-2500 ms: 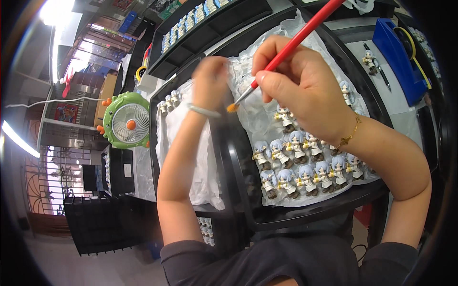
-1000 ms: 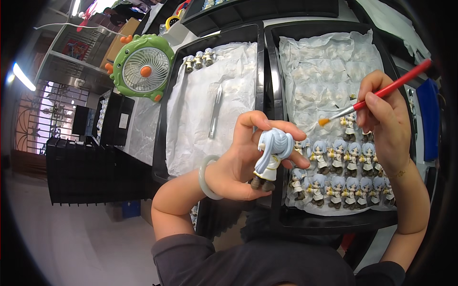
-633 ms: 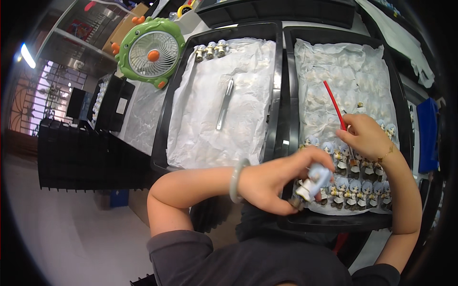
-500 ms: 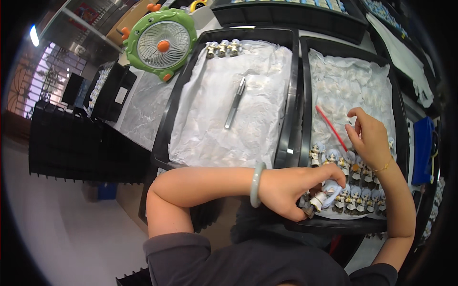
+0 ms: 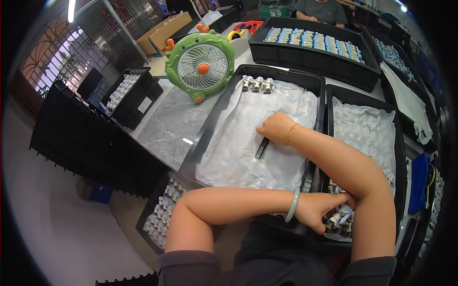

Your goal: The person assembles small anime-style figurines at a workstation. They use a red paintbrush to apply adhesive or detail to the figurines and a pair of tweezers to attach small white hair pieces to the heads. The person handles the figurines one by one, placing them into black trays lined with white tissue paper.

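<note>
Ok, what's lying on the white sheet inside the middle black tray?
On the white sheet in the middle tray: three small figurines at the far edge and a dark metal tool under the right hand. The hand hides the tool's upper end.

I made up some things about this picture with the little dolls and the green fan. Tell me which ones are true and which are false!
1. The right hand rests on a dark slim tool lying in the paper-lined tray. True.
2. The left hand holds a paintbrush. False: it holds a small figurine down by the rows of figurines.
3. The green fan stands inside a black tray. False: it stands on the table beside the trays.
4. Three small figurines stand at the far end of the paper-lined tray. True.
5. The left wrist wears a pale bangle. True.
</note>
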`<state>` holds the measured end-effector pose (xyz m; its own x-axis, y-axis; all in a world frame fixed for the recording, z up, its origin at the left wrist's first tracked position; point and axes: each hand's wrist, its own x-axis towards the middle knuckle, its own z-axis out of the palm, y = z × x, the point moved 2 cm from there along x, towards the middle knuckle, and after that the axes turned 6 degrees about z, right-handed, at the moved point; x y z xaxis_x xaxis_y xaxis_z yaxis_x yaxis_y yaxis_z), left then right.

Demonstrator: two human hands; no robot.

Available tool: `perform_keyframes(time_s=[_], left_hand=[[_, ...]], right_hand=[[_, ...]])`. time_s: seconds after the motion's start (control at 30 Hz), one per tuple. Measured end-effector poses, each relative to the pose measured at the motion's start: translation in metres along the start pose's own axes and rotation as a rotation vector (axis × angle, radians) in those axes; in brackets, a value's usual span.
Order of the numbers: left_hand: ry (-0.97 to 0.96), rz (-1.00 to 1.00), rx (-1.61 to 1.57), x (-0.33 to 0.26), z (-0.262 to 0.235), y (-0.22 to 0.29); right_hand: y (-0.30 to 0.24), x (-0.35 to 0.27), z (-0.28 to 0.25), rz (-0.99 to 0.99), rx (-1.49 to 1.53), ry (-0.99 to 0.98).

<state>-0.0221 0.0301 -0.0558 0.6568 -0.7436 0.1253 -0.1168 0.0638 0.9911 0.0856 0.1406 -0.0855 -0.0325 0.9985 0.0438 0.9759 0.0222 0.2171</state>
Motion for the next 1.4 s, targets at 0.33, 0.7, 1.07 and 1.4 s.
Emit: perform_keyframes(time_s=[0.33,0.7,1.07,1.4], left_hand=[[0.095,0.036,-0.276,-0.001,-0.002,-0.010],[0.397,0.095,-0.844,-0.007,-0.010,0.019],[0.548,0.156,-0.781,-0.007,-0.014,0.019],[0.567,0.185,-0.787,-0.008,-0.009,0.021]], right_hand=[[0.047,-0.054,-0.065,0.307,0.311,0.695],[0.025,-0.265,-0.097,0.713,1.492,0.543],[0.001,-0.274,-0.092,0.440,0.918,0.539],[-0.007,-0.267,-0.084,0.396,0.710,0.581]])
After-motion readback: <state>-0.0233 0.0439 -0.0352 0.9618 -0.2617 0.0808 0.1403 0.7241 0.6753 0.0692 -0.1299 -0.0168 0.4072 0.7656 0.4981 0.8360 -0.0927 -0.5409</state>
